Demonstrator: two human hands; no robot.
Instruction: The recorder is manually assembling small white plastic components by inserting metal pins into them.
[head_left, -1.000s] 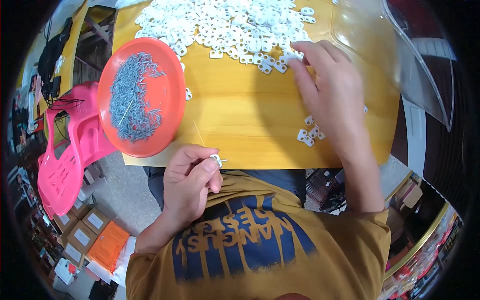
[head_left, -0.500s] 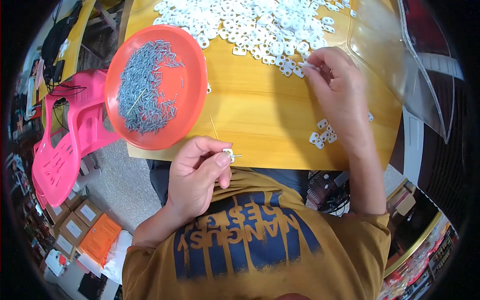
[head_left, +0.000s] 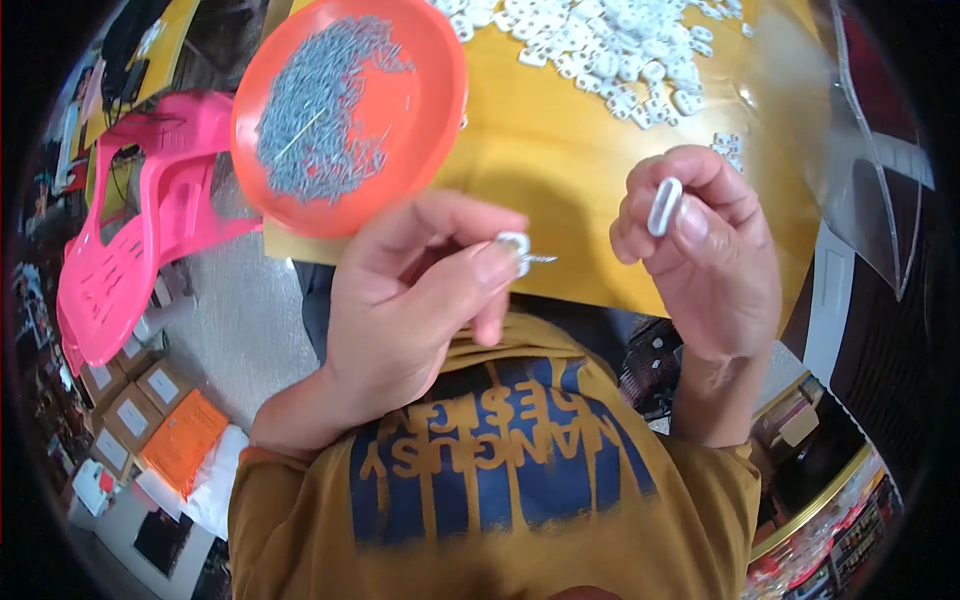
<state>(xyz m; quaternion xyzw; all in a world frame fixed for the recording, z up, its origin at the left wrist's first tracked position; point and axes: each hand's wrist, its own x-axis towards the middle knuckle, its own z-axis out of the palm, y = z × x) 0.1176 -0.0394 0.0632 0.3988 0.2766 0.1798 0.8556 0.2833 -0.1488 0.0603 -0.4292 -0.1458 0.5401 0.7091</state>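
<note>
My left hand (head_left: 405,295) pinches a small white plastic piece (head_left: 516,243) between thumb and forefinger. A thin metal screw (head_left: 542,259) sticks out of that piece toward the right. My right hand (head_left: 715,265) holds another white piece (head_left: 664,206), a rounded oblong with a hollow face, between thumb and fingers. The two pieces are apart, both above the near part of the yellow table (head_left: 490,165). A heap of white plastic pieces (head_left: 600,45) with round holes lies at the far side. Grey screws (head_left: 320,120) fill much of a red round dish (head_left: 425,130) at left.
A few white pieces (head_left: 728,148) lie just beyond my right hand. Clear plastic sheeting (head_left: 850,170) hangs along the table's right side. Left of the table stands a pink plastic chair (head_left: 140,250). Cardboard boxes (head_left: 130,418) and an orange package (head_left: 185,435) are on the floor.
My right hand has come back from the heap toward me, its white piece now turned hollow face up. My left hand has risen with its piece and screw. The view has shifted.
</note>
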